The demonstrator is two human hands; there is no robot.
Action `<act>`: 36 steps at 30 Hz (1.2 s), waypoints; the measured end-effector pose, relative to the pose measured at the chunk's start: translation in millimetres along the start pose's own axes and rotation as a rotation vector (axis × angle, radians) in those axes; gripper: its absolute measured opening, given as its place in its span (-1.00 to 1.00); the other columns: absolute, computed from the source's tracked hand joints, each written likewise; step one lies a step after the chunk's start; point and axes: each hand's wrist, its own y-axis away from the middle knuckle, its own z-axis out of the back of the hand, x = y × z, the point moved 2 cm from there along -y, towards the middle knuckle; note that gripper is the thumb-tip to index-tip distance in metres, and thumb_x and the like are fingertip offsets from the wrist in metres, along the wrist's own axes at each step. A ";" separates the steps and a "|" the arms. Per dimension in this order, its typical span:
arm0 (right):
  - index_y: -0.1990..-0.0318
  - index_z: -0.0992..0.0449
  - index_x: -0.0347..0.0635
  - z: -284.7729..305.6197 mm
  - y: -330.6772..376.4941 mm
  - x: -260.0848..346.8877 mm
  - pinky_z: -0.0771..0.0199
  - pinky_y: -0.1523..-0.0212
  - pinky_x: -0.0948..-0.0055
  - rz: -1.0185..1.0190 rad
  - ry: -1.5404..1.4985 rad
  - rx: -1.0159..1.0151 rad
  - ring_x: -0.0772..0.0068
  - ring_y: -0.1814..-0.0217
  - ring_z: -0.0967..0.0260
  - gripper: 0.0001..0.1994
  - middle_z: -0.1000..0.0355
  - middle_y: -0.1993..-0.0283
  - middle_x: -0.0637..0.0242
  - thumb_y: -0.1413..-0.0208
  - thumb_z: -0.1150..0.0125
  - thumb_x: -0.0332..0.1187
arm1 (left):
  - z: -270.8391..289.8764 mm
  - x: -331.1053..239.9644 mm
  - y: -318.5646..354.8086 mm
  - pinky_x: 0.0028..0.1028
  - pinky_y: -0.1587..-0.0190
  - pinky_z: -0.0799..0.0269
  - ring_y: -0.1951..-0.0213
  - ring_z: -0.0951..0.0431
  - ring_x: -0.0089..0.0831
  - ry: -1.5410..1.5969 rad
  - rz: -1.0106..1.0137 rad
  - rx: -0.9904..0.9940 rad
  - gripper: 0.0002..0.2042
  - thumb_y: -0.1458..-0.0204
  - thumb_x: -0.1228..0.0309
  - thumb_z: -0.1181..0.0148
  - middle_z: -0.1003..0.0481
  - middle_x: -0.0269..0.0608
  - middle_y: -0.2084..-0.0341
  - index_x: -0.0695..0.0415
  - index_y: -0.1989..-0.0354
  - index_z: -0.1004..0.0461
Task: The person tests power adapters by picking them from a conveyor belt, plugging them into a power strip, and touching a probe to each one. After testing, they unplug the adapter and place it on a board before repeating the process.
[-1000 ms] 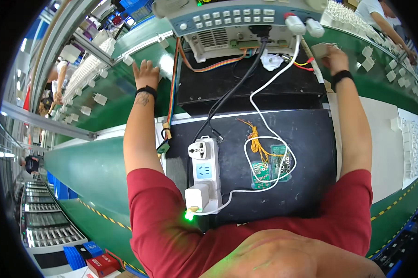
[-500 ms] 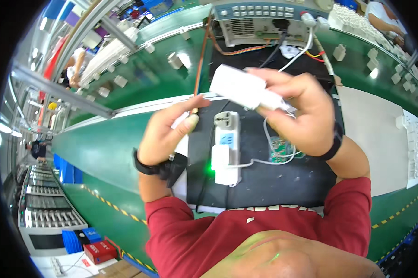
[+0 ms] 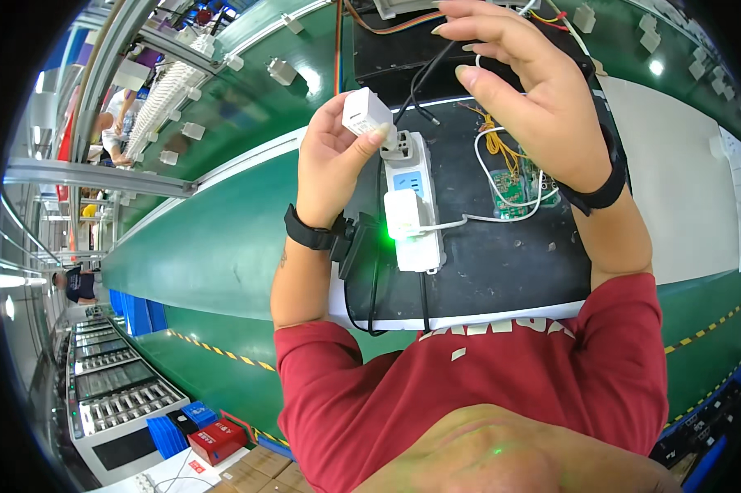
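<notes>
My left hand (image 3: 335, 160) grips a white charger (image 3: 365, 112) between thumb and fingers. The charger's lower end is at the far socket of a white power strip (image 3: 420, 255); whether its pins are in cannot be made out. Farther down the strip, a second white charger (image 3: 402, 215) is plugged in, with a green glow at its left side. From this one a white cable (image 3: 477, 218) runs right and loops up towards my right hand (image 3: 535, 99). That hand is raised, fingers spread, with nothing visible in its grasp.
Green circuit boards (image 3: 512, 195) and a bundle of orange wires (image 3: 499, 146) lie on the black mat (image 3: 485, 275) right of the strip. Black cable ends (image 3: 424, 86) lie beyond it. A beige sheet (image 3: 674, 189) covers the right side. White blocks (image 3: 281, 71) stand on the green line behind.
My right hand, which held a white charger block, has let go and opened. A white charger is now in my left hand at the strip's far socket. The whole view has shifted.
</notes>
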 end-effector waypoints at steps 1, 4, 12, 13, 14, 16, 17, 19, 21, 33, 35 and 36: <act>0.15 -0.41 -0.29 0.0 -2.2 -2.1 -0.26 0.01 0.47 -0.027 -0.011 -0.004 0.28 0.01 -0.29 -0.71 -0.28 -0.02 0.10 0.12 -0.12 -0.54 | -2.5 4.2 0.5 -0.46 0.05 -0.34 0.10 -0.41 -0.41 -0.005 0.004 0.035 -0.51 0.08 0.59 -0.17 -0.37 -0.12 0.14 0.33 -0.04 -0.14; 0.17 -0.41 -0.29 -7.9 -6.8 -3.1 -0.27 0.01 0.43 0.850 -0.395 -0.150 0.18 0.02 -0.29 -0.71 -0.28 0.00 0.05 0.14 -0.09 -0.56 | -8.0 10.4 2.6 -0.47 0.04 -0.33 0.09 -0.40 -0.40 -0.029 0.009 0.081 -0.47 0.11 0.59 -0.19 -0.37 -0.14 0.13 0.32 -0.07 -0.12; 0.25 -0.45 -0.28 -44.3 56.6 2.6 -0.29 0.09 0.28 0.252 -0.023 0.523 0.13 0.09 -0.30 -0.70 -0.37 0.16 0.21 0.13 -0.23 -0.29 | -9.3 4.4 3.2 -0.45 0.07 -0.30 0.10 -0.42 -0.29 -0.635 -0.182 0.163 -0.45 0.26 0.51 -0.30 -0.41 -0.11 0.13 0.19 -0.02 -0.29; 0.29 -0.44 -0.28 -51.1 61.1 6.9 -0.29 0.11 0.29 0.374 0.021 0.462 0.17 0.09 -0.30 -0.72 -0.36 0.17 0.24 0.17 -0.25 -0.32 | -9.3 3.9 2.9 -0.45 0.07 -0.31 0.12 -0.43 -0.28 -0.636 -0.218 0.145 -0.45 0.26 0.51 -0.30 -0.42 -0.11 0.13 0.19 -0.02 -0.30; 0.29 -0.44 -0.28 -57.4 63.4 5.5 -0.29 0.11 0.29 0.347 0.022 0.450 0.17 0.09 -0.30 -0.72 -0.36 0.17 0.24 0.17 -0.25 -0.32 | -9.4 4.3 2.7 -0.44 0.08 -0.31 0.13 -0.43 -0.26 -0.631 -0.231 0.148 -0.45 0.26 0.50 -0.30 -0.42 -0.11 0.14 0.18 -0.01 -0.31; 0.30 -0.43 -0.25 -66.9 67.9 3.1 -0.31 0.13 0.31 0.385 -0.031 0.398 0.19 0.11 -0.31 -0.74 -0.36 0.18 0.25 0.22 -0.26 -0.40 | -8.9 4.8 2.8 -0.44 0.08 -0.32 0.14 -0.44 -0.26 -0.617 -0.261 0.134 -0.45 0.27 0.49 -0.31 -0.42 -0.11 0.15 0.18 0.00 -0.31; 0.31 -0.42 -0.23 -69.8 70.7 1.2 -0.33 0.12 0.29 0.386 -0.093 0.385 0.19 0.11 -0.32 -0.74 -0.36 0.18 0.25 0.26 -0.26 -0.47 | -8.1 5.0 3.1 -0.43 0.09 -0.33 0.16 -0.45 -0.25 -0.605 -0.269 0.128 -0.45 0.27 0.49 -0.32 -0.43 -0.11 0.15 0.18 0.00 -0.31; 0.31 -0.41 -0.23 -75.3 75.2 -2.5 -0.35 0.12 0.28 0.435 -0.081 0.306 0.19 0.12 -0.33 -0.73 -0.36 0.18 0.26 0.26 -0.26 -0.48 | -6.7 5.3 3.9 -0.43 0.09 -0.33 0.17 -0.45 -0.25 -0.624 -0.281 0.117 -0.45 0.27 0.48 -0.32 -0.43 -0.10 0.16 0.18 0.00 -0.31; 0.31 -0.41 -0.23 -78.8 79.2 -4.3 -0.37 0.12 0.27 0.482 -0.067 0.228 0.19 0.13 -0.34 -0.73 -0.37 0.18 0.26 0.27 -0.26 -0.49 | -5.7 4.5 4.2 -0.44 0.10 -0.34 0.18 -0.46 -0.25 -0.644 -0.289 0.108 -0.46 0.27 0.48 -0.32 -0.44 -0.10 0.17 0.18 0.01 -0.32; 0.33 -0.40 -0.25 -85.8 80.6 -4.1 -0.41 0.25 0.35 0.557 0.087 0.125 0.22 0.22 -0.38 -0.72 -0.36 0.21 0.24 0.31 -0.24 -0.53 | -2.7 2.6 4.1 -0.42 0.10 -0.33 0.19 -0.46 -0.26 -0.720 -0.306 0.139 -0.43 0.27 0.41 -0.33 -0.43 -0.09 0.15 0.19 0.00 -0.31; 0.33 -0.39 -0.26 -85.3 80.5 -4.0 -0.40 0.22 0.34 0.532 0.089 0.129 0.22 0.22 -0.38 -0.72 -0.37 0.21 0.24 0.31 -0.24 -0.52 | -3.3 6.0 2.3 -0.42 0.08 -0.33 0.16 -0.45 -0.24 -0.680 -0.271 0.148 -0.43 0.27 0.44 -0.32 -0.43 -0.08 0.14 0.20 -0.01 -0.30; 0.33 -0.39 -0.26 -84.8 80.6 -3.1 -0.40 0.22 0.34 0.529 0.089 0.135 0.22 0.22 -0.38 -0.72 -0.37 0.21 0.24 0.31 -0.24 -0.52 | -3.0 3.5 2.9 -0.42 0.08 -0.33 0.16 -0.45 -0.24 -0.674 -0.267 0.146 -0.43 0.27 0.44 -0.32 -0.43 -0.08 0.14 0.20 -0.01 -0.30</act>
